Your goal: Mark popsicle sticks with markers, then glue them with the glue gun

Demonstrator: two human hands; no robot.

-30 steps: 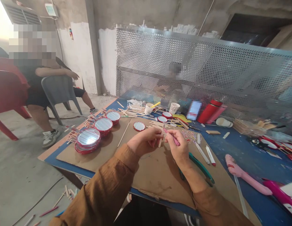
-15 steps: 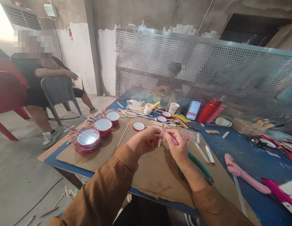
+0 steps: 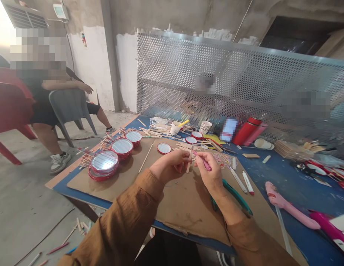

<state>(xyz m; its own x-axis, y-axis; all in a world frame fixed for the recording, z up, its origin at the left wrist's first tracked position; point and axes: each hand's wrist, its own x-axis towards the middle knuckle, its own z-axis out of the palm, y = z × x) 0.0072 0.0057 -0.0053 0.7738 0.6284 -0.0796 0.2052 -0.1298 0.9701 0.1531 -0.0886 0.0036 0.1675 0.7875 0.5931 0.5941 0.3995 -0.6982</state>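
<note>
My left hand (image 3: 170, 166) pinches a small assembly of crossed wooden craft sticks (image 3: 189, 159), with one stick standing across the others. My right hand (image 3: 209, 170) grips a pink pencil (image 3: 205, 163), whose tip is at the sticks. Both hands rest above a brown cardboard sheet (image 3: 185, 207). Green-handled pliers (image 3: 234, 197) lie just below my right wrist, beside two white markers with red ends (image 3: 242, 181). Further left stand several red round frames with mirror-like tops (image 3: 122, 147), and a smaller one (image 3: 163, 148) sits close to my left hand.
Loose craft sticks, paper cups (image 3: 175, 128) and a red flask (image 3: 245, 131) crowd the far side of the blue table (image 3: 296, 184). A pink tool (image 3: 288, 207) lies at right. A seated person (image 3: 41, 107) is beyond the table's left edge, before a perforated metal screen (image 3: 216, 74).
</note>
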